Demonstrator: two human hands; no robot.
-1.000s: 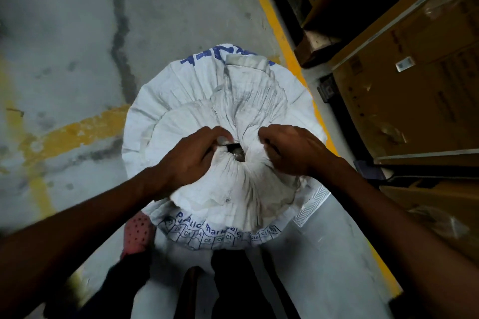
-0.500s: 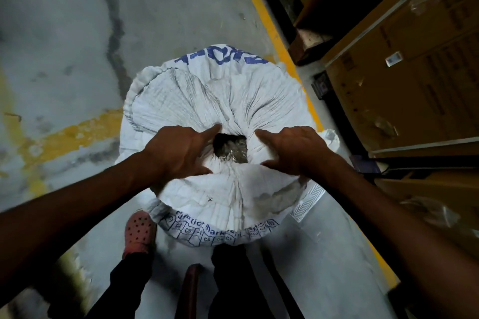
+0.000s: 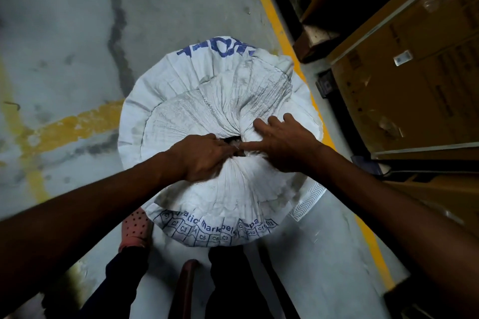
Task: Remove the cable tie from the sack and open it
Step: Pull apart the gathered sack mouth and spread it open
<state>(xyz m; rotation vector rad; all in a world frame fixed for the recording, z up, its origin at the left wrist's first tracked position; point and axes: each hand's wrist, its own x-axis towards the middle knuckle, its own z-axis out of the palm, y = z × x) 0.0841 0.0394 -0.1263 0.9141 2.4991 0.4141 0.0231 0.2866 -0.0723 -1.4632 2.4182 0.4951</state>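
Observation:
A white woven sack (image 3: 197, 111) with blue print stands upright on the floor, seen from above. Its gathered mouth (image 3: 234, 141) shows a small dark gap at the middle. My left hand (image 3: 202, 158) rests on the near left side of the mouth, fingers curled into the pleated fabric at the gap's edge. My right hand (image 3: 282, 142) lies on the right side with fingers spread, the index finger pointing into the gap. I see no cable tie.
Grey concrete floor with yellow painted lines (image 3: 277, 26). Large cardboard boxes (image 3: 414, 80) and a dark pallet edge stand close on the right. My foot in a pink dotted shoe (image 3: 136, 228) is at the sack's near left base.
The mouth's gap has narrowed from half a second ago. My left hand has closed on the fabric edge, and my right hand has opened, fingers spread over the right side.

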